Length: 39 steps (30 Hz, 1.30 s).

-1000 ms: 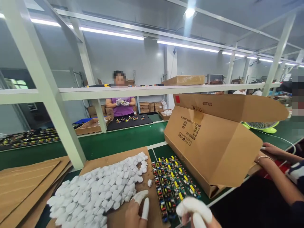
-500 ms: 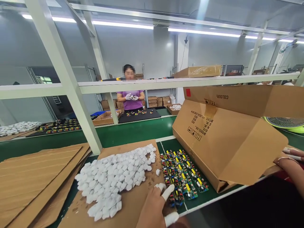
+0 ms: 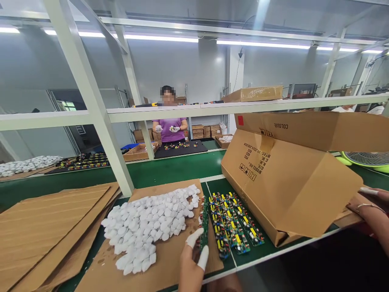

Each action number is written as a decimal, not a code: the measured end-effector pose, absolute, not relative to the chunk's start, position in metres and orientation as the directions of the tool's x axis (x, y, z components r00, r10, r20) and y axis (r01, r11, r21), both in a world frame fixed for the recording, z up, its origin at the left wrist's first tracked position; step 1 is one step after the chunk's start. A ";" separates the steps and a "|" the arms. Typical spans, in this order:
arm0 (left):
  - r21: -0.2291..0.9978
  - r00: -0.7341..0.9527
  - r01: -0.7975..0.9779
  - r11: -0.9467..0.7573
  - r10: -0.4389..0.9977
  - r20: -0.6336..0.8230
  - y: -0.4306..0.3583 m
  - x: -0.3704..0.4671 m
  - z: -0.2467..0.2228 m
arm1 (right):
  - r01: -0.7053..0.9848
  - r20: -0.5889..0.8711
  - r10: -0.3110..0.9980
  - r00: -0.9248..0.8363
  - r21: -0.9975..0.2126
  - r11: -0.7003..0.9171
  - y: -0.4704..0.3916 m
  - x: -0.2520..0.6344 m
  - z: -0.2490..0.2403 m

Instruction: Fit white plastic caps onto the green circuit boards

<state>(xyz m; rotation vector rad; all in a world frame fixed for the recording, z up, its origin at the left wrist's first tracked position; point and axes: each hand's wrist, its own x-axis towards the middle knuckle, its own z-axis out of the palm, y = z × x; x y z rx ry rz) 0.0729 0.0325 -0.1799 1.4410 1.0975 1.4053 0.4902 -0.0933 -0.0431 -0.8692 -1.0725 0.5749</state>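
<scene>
My left hand (image 3: 194, 253), with white finger cots on thumb and fingers, pinches a strip of green circuit boards (image 3: 205, 221) near its close end. The strip stands on its edge over the cardboard sheet (image 3: 170, 259), beside a heap of small white pads (image 3: 152, 227). Right of it, more strips of populated circuit boards (image 3: 232, 223) lie in rows on the green bench. At the far right, my right hand (image 3: 369, 202), also in finger cots, is closed at the edge of a tilted cardboard box (image 3: 291, 178); part of its grip is hidden.
Flat cardboard sheets (image 3: 45, 227) are stacked at the left. A white frame post (image 3: 97, 109) and crossbar (image 3: 194, 112) stand ahead. Across the bench, a co-worker (image 3: 170, 125) in gloves handles small parts over a black mat (image 3: 182, 148). A green fan (image 3: 364, 160) sits behind the box.
My left hand has taken hold of the leftmost board strip, shifted it left from the rows and turned it onto its edge. My right hand stays at the box. The co-worker's hands have moved apart.
</scene>
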 end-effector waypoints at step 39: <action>0.952 -0.014 -0.301 -0.051 0.999 0.049 0.151 0.066 -0.096 | 0.449 0.379 0.904 0.199 -0.855 0.260 0.142 0.298 -0.086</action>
